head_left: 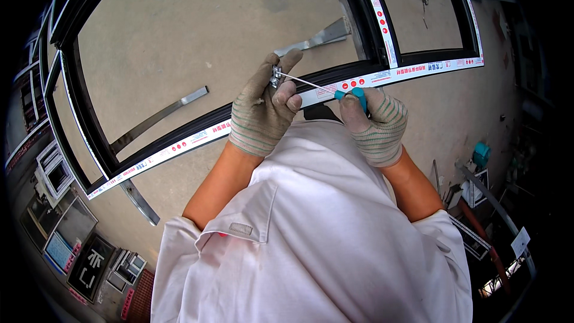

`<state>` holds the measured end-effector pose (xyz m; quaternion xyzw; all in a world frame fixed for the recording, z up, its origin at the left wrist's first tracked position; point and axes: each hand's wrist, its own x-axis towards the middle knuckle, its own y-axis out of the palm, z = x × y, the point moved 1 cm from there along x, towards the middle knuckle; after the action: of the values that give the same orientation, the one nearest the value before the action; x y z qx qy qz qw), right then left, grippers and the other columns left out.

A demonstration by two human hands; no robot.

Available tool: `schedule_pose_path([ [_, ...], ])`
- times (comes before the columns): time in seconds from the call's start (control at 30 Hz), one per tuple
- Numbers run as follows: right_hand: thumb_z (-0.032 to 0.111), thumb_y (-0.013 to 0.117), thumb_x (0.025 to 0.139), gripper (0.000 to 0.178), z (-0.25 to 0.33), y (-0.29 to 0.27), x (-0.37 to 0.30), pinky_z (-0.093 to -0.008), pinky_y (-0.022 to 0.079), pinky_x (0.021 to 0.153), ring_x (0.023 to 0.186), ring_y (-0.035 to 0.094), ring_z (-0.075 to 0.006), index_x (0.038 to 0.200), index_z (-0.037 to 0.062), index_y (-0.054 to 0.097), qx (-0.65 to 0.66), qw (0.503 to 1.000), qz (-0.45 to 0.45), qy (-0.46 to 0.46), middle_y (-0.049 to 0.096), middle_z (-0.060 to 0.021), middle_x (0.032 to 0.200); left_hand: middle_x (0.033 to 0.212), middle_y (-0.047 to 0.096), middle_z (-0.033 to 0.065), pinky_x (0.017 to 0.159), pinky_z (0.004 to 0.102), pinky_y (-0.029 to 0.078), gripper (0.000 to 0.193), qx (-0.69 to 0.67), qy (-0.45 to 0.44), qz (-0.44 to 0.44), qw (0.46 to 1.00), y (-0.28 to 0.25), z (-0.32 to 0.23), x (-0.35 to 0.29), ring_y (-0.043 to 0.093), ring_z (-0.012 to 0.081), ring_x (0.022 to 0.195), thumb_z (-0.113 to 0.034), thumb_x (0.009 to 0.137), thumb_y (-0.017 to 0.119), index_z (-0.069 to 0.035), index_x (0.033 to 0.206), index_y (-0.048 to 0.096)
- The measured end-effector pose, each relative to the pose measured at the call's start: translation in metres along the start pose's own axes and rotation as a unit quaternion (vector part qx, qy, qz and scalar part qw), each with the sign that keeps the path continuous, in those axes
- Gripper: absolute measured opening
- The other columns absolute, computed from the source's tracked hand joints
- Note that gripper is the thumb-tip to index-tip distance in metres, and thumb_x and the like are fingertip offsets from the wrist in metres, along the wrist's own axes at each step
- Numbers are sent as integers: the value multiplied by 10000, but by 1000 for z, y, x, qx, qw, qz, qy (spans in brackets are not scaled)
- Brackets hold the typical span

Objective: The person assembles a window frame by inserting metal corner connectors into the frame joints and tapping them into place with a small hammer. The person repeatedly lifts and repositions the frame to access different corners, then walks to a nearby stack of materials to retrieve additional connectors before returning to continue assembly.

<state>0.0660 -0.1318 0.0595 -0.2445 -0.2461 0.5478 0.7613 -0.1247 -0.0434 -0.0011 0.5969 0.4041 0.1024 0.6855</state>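
Both my hands wear pale knit gloves with green stripes and dirty fingers. My left hand (pixel 264 103) is closed on a small silvery metal fitting (pixel 275 76), held between thumb and fingers. My right hand (pixel 375 121) grips the teal handle of a screwdriver (pixel 317 87). Its thin shaft points left, and the tip meets the fitting. Just beneath the hands runs the near bar of a large black window frame (pixel 209 134), covered with white protective tape printed in red.
Metal strips lie under the frame, one bar (pixel 179 104) at left and another (pixel 326 34) farther off. Stacked frame pieces (pixel 57 170) and a black sign board (pixel 89 268) stand at left. A teal object (pixel 481 154) sits at right.
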Motion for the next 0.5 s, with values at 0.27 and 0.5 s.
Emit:
schedule_pose_path([
  [0.27, 429, 665, 1021, 463, 17, 2, 7, -284, 429, 506, 534, 550, -109, 781, 34, 690, 235, 910, 26, 340, 631, -24, 637, 1466, 575, 186, 700, 327, 562, 266, 129, 60, -13, 990, 6, 2, 1, 543, 139, 681, -235, 1086, 530, -146, 1306, 651],
  [0.5, 603, 586, 1018, 601, -9, 12, 1, -215, 412, 477, 507, 506, -69, 871, 32, 701, 392, 783, 63, 478, 636, -29, 653, 1484, 538, 243, 707, 353, 578, 278, 245, 127, -1, 961, 10, 5, 3, 614, 157, 712, -285, 1098, 516, -156, 1325, 611],
])
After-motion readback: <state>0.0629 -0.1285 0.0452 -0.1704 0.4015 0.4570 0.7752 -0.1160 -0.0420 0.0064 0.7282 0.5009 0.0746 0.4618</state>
